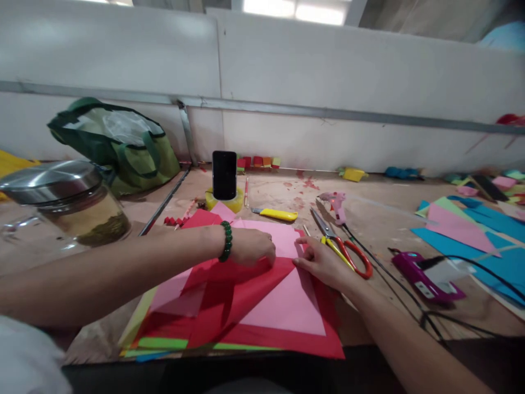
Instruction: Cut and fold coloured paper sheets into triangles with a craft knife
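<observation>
A red sheet of paper (233, 295) lies folded over a pink sheet (283, 306) on a stack of coloured paper at the table's front edge. My left hand (252, 247), below a green bead bracelet (225, 241), has its fingers curled together at the upper edge of the red sheet; its fingertips are partly hidden. To its right, my right hand (322, 264) rests on the paper, thumb and forefinger apart. The thumb tip touches near the red sheet's right corner. Scissors with red-orange handles (344, 246) lie just beyond my right hand.
Behind the paper are a yellow box cutter (279, 214), a phone (224, 175) standing in a tape roll (225, 202), and a pink glue gun (338, 207). A purple power strip (429, 279) with cables lies right. A glass jar (90, 213) and green bag (143, 158) stand left.
</observation>
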The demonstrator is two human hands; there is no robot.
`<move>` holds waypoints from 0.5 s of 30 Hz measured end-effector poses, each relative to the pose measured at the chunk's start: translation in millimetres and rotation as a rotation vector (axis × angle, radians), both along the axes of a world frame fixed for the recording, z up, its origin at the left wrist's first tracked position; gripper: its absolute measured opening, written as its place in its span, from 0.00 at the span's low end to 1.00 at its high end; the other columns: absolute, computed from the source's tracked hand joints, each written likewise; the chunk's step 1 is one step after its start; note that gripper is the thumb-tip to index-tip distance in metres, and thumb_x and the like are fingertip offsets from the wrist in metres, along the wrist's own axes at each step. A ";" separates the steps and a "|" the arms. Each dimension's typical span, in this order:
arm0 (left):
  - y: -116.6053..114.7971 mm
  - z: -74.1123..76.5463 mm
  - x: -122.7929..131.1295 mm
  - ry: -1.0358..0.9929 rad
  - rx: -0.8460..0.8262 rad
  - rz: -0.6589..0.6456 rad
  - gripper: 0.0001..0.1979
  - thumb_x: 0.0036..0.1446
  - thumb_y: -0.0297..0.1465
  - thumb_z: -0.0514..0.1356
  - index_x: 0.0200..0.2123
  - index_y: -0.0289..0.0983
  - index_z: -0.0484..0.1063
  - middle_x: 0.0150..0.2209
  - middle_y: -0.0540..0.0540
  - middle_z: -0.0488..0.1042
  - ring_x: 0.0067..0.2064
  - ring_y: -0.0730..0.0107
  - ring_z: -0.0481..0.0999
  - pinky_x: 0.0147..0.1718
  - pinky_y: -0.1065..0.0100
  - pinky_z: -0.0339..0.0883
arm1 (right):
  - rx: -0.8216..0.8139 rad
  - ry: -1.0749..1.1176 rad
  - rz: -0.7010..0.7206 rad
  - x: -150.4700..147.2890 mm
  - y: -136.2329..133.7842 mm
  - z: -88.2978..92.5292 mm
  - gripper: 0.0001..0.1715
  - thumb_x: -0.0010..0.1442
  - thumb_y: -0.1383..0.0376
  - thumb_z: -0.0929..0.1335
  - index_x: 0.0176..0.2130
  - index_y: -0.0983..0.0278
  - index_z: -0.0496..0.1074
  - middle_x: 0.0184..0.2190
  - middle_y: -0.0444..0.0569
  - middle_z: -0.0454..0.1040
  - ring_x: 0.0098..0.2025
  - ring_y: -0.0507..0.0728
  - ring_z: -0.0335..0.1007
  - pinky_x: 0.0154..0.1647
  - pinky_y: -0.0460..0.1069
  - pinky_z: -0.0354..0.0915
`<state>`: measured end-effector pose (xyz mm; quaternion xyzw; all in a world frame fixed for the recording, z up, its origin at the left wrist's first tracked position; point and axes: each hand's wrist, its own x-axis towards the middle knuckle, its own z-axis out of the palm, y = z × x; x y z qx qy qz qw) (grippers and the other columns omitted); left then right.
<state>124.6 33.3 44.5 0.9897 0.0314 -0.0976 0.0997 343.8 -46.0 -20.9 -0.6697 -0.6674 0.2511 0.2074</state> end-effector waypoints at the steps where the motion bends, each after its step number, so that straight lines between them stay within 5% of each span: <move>1: -3.0 2.8 6.6 0.018 0.020 0.022 0.25 0.47 0.16 0.58 0.48 0.40 0.74 0.40 0.44 0.79 0.42 0.61 0.75 0.38 0.68 0.66 | -0.006 -0.001 0.000 -0.4 1.0 1.4 0.21 0.53 0.63 0.69 0.47 0.64 0.66 0.19 0.38 0.66 0.23 0.52 0.63 0.22 0.46 0.53; 3: -12.9 5.9 18.8 0.053 0.079 0.066 0.24 0.51 0.20 0.57 0.52 0.40 0.72 0.38 0.42 0.79 0.38 0.59 0.76 0.34 0.66 0.66 | -0.018 -0.002 0.002 -1.1 2.8 3.9 0.20 0.53 0.65 0.69 0.46 0.64 0.67 0.19 0.38 0.66 0.22 0.52 0.62 0.22 0.46 0.52; 7: -36.2 3.2 33.2 0.104 0.144 0.135 0.12 0.57 0.25 0.55 0.43 0.34 0.75 0.38 0.36 0.77 0.38 0.53 0.76 0.30 0.63 0.66 | -0.039 -0.008 0.000 -2.0 4.4 5.9 0.19 0.52 0.65 0.69 0.45 0.64 0.67 0.18 0.37 0.65 0.21 0.51 0.61 0.21 0.45 0.51; 15: -73.6 -1.2 20.2 0.102 0.213 0.264 0.09 0.57 0.24 0.55 0.38 0.31 0.74 0.36 0.34 0.75 0.38 0.54 0.75 0.33 0.61 0.65 | -0.045 -0.024 0.004 -1.9 3.9 5.7 0.23 0.53 0.63 0.69 0.48 0.66 0.66 0.18 0.37 0.63 0.22 0.52 0.59 0.22 0.46 0.51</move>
